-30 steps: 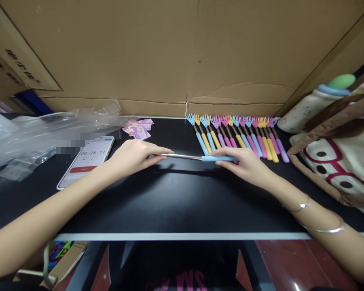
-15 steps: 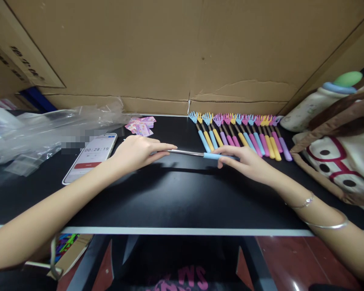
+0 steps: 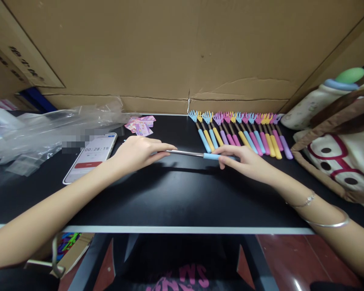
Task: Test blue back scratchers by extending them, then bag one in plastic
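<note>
Left hand and right hand face each other above the black table, forearms slanting up and inward from the lower sides, where the view cuts them off. Between them a blue-handled back scratcher is nearly level in front of a row of back scratchers, its head end mostly hidden behind the left hand; left thumb and fingers pinch its metal rod, right thumb and fingertips pinch the handle, partly covering it.
</note>
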The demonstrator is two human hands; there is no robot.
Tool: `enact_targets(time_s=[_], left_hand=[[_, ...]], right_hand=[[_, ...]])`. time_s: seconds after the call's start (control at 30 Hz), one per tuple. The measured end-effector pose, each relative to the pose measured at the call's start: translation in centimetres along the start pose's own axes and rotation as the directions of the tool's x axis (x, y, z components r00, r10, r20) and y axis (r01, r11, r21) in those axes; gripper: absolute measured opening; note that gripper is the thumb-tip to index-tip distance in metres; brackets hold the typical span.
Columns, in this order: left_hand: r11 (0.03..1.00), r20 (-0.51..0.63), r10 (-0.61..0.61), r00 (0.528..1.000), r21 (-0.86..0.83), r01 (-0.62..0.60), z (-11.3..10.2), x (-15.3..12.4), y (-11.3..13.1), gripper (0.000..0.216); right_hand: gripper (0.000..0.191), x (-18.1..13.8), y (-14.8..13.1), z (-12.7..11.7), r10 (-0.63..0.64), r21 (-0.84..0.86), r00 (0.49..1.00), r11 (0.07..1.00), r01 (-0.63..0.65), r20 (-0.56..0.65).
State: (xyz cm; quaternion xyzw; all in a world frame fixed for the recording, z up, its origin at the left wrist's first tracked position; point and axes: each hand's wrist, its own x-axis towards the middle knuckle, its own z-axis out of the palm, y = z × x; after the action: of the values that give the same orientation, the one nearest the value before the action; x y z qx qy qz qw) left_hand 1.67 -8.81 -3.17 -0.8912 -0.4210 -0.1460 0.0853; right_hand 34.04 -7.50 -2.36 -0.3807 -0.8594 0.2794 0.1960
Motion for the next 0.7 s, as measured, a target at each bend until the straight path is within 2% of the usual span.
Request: enact_targets(time_s=[0.23, 0.33, 0.4, 0.57, 0.7], left_hand=[[0.991, 0.078, -0.079, 0.994, -0.105, 0.087, -0.1, 0.0, 0.2, 0.040], [0.973, 0.132, -0.124, 0.983, -0.178, 0.146, -0.4, 0.2, 0.5, 0.041], [0.953, 0.185, -0.136, 0.973, -0.246, 0.180, -0.7, 0.4, 0.7, 0.040], [0.863, 0.334, -0.103, 0.937, -0.439, 0.251, -1.0, 0.7, 0.6, 0.040], [0.810, 0.367, -0.079, 0.927, -0.518, 0.274, -0.9, 0.7, 0.5, 0.045]], right_hand=[[0.028, -0.2, 0.5, 0.2, -0.061, -0.080, 0.994, 0.995, 0.053, -0.094], [0.025, -0.2, 0.6, 0.4, -0.094, -0.169, 0.984, 0.983, 0.068, -0.151], [0.021, -0.3, 0.6, 0.6, -0.159, -0.263, 0.968, 0.959, 0.105, -0.194], [0.018, -0.4, 0.5, 0.8, -0.429, -0.532, 0.866, 0.811, 0.244, -0.256], [0.020, -0.3, 0.5, 0.8, -0.533, -0.689, 0.811, 0.682, 0.244, -0.241]])
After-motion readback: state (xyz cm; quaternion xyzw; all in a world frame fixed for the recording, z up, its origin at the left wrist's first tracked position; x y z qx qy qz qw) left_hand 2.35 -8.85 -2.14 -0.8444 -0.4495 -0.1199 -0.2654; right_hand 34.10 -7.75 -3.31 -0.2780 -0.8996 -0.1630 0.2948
